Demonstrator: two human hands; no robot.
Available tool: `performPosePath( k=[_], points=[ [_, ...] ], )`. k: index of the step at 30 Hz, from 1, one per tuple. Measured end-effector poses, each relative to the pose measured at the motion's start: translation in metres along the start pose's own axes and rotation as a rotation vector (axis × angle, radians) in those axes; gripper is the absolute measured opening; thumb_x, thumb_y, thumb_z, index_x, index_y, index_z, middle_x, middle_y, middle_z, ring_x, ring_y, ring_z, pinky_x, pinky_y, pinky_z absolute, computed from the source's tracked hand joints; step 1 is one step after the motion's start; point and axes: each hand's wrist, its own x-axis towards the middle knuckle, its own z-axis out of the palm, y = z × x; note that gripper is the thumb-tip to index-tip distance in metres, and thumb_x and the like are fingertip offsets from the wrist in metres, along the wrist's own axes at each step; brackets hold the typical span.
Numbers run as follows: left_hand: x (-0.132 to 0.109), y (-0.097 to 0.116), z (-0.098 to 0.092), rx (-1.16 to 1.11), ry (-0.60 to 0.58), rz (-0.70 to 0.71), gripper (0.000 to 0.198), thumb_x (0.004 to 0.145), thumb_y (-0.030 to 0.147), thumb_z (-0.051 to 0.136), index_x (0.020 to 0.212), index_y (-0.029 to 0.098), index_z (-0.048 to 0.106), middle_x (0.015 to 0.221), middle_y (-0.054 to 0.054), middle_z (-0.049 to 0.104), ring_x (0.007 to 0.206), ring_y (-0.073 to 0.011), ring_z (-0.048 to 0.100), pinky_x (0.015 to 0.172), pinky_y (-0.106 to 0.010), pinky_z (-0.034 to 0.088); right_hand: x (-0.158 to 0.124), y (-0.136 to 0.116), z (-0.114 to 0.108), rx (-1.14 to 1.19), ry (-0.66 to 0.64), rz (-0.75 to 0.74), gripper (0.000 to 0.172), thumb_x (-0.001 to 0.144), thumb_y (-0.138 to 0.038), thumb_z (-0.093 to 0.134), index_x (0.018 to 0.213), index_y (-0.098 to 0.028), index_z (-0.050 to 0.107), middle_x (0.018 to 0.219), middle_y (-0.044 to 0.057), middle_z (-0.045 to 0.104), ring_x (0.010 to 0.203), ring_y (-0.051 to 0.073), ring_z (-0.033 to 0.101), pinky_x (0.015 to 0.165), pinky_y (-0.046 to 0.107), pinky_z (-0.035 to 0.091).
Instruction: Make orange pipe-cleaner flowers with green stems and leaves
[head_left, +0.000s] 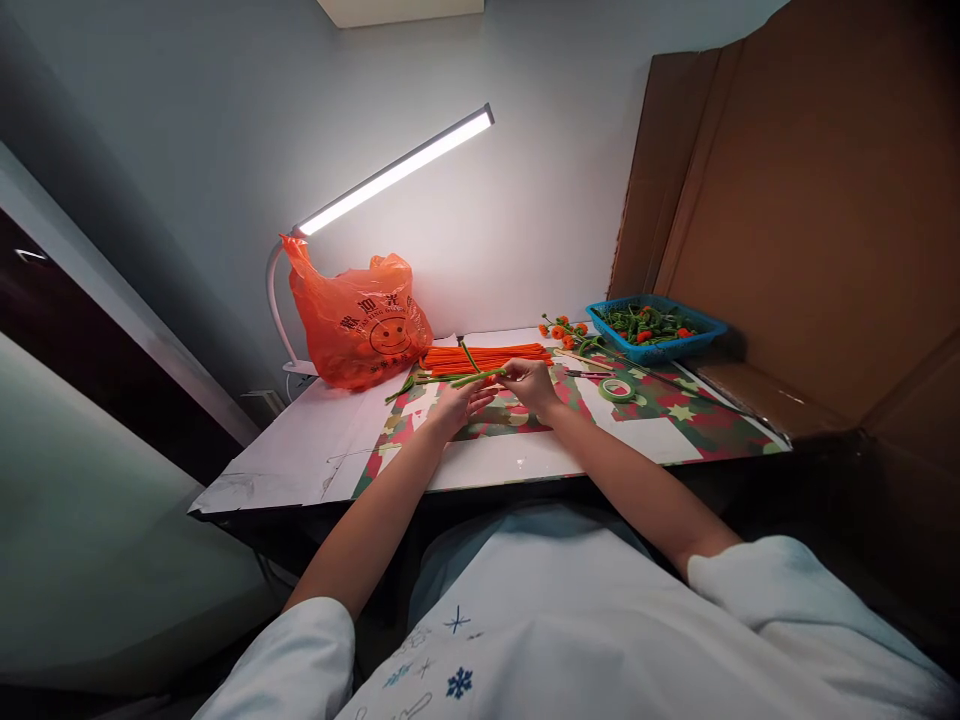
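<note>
Between my two hands runs a fuzzy green pipe cleaner (480, 377), with one piece of it sticking up at an angle. My left hand (456, 405) holds it from the left, its lower fingers loosely extended. At the other end, my right hand (529, 385) pinches the stem between thumb and fingertips. Just behind the hands lies a bundle of orange pipe cleaners (487, 357). More green stems rest to the left of it, partly hidden by my left hand. A roll of green tape (616, 390) lies to the right of my right hand.
A blue basket (652, 352) of green and orange pieces stands at the back right, beside orange flowers (562, 332). An orange plastic bag (360, 325) sits back left under a lit lamp (397, 172). Cardboard (795, 220) walls the right side of the table (300, 460).
</note>
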Motion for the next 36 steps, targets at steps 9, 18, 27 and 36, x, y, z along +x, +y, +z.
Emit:
performPosePath(
  k=[9, 18, 27, 36],
  points=[
    [-0.003, -0.001, 0.002, 0.011, -0.174, 0.071, 0.02, 0.069, 0.023, 0.078, 0.086, 0.013, 0.073, 0.086, -0.007, 0.072, 0.077, -0.0128, 0.065, 0.082, -0.026, 0.048, 0.003, 0.001, 0.001, 0.277, -0.042, 0.195, 0.032, 0.053, -0.042, 0.081, 0.058, -0.019, 0.06, 0.06, 0.0, 0.061, 0.06, 0.015, 0.056, 0.059, 0.03, 0.047],
    [-0.01, 0.001, 0.01, 0.042, -0.261, 0.052, 0.007, 0.075, 0.021, 0.065, 0.076, 0.014, 0.065, 0.074, -0.002, 0.062, 0.065, -0.0085, 0.055, 0.064, -0.02, 0.046, 0.003, -0.009, -0.006, 0.35, -0.107, 0.279, 0.034, 0.064, -0.048, 0.076, 0.081, -0.019, 0.069, 0.08, 0.003, 0.066, 0.072, 0.015, 0.059, 0.065, 0.028, 0.048],
    [-0.007, -0.004, 0.012, 0.038, -0.259, 0.008, 0.008, 0.072, 0.011, 0.056, 0.07, 0.018, 0.054, 0.062, 0.004, 0.046, 0.05, -0.0063, 0.039, 0.048, -0.019, 0.032, 0.005, 0.001, -0.001, 0.112, -0.183, 0.222, 0.034, 0.068, -0.043, 0.072, 0.091, -0.018, 0.067, 0.09, 0.005, 0.067, 0.077, 0.016, 0.058, 0.065, 0.027, 0.045],
    [-0.002, -0.014, 0.007, 0.11, -0.223, 0.144, 0.012, 0.076, 0.015, 0.056, 0.067, 0.02, 0.051, 0.058, 0.005, 0.04, 0.048, -0.0071, 0.032, 0.046, -0.021, 0.026, -0.003, -0.009, 0.01, -0.147, -0.073, -0.031, 0.023, 0.076, -0.041, 0.063, 0.068, -0.02, 0.063, 0.07, 0.002, 0.063, 0.068, 0.016, 0.055, 0.066, 0.028, 0.041]
  ],
)
